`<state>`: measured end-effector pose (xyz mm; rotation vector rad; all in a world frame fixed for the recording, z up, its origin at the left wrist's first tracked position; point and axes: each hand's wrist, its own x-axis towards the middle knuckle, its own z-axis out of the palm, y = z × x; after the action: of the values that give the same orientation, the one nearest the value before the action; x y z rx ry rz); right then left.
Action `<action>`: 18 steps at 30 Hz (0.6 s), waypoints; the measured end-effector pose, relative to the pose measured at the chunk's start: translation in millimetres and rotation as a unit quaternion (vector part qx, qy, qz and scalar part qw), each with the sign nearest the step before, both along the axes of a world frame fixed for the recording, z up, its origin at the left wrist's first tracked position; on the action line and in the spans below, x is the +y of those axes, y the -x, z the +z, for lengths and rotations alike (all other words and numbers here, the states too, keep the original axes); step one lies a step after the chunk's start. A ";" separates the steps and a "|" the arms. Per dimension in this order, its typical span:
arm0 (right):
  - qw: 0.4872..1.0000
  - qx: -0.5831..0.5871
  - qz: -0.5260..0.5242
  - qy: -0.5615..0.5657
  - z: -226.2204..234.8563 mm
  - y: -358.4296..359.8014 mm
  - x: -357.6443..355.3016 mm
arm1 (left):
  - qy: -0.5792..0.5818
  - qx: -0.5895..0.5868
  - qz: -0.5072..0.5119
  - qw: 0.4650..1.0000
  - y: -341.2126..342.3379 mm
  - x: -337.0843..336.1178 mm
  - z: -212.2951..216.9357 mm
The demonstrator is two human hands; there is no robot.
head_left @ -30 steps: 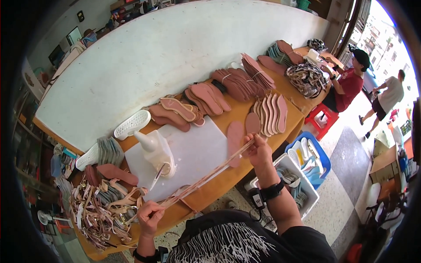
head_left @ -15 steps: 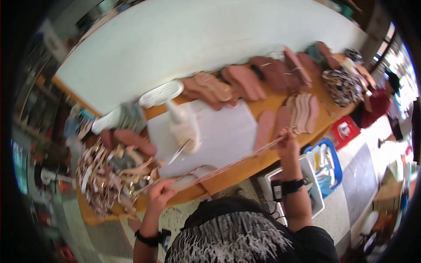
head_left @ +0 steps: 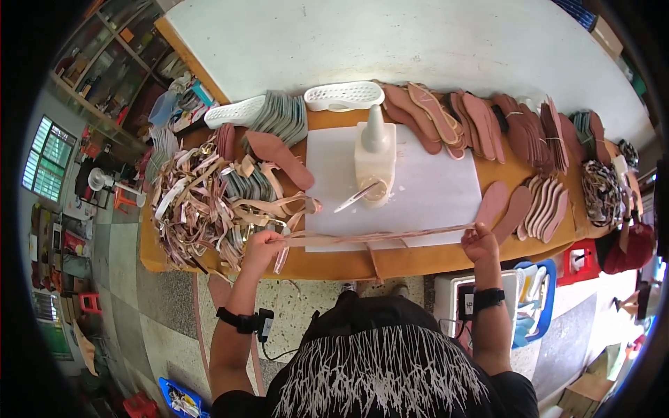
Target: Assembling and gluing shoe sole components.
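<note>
Between my two hands a bundle of thin pinkish-brown straps (head_left: 390, 235) is stretched taut, almost level, over the near edge of the table. My left hand (head_left: 262, 249) is closed on its left end, beside a heap of loose straps (head_left: 195, 202). At the right end, my right hand (head_left: 481, 244) pinches the bundle, close to two reddish-brown insoles (head_left: 512, 212). One thin brown strip hangs from the middle past the table edge. Beyond the straps a white glue pot (head_left: 376, 150) with a cone top stands on a white sheet (head_left: 327, 153); a brush (head_left: 357, 197) leans at its front opening.
Stacked insoles (head_left: 481, 125) and white soles (head_left: 341, 95) line the back of the wooden table (head_left: 320, 268), below a white panel (head_left: 418, 49). Right of my legs stand a white bin (head_left: 446, 292), a blue basket (head_left: 548, 306) and a red stool (head_left: 578, 261). A person (head_left: 631, 247) is at far right.
The view has levelled and sharpened. The straps slanted up to the right before and now run nearly level, with both hands still holding the ends.
</note>
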<state>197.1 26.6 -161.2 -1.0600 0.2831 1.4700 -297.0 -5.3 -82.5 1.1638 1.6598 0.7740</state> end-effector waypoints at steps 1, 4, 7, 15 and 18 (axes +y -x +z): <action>1.000 0.001 0.003 0.000 -1.3 9.2 4.9 | 0.013 0.030 0.015 0.999 9.0 4.3 -3.5; 0.997 0.035 0.053 0.050 -10.5 38.8 12.7 | -0.014 0.039 0.055 0.998 38.7 -2.5 -21.9; 0.996 0.063 0.055 0.043 -71.4 28.0 16.6 | -0.096 0.033 0.068 0.993 56.9 -0.1 -53.9; 0.989 -0.083 0.102 0.061 -59.6 38.9 -2.5 | -0.147 0.285 0.014 0.947 45.1 5.0 -16.4; 0.994 -0.080 0.062 0.043 -72.2 40.2 4.1 | -0.250 0.372 0.021 0.894 63.2 7.2 2.0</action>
<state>156.9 30.7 -233.3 -1.2768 0.1694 1.4823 -360.3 1.9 -80.5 1.9721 2.1722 0.8710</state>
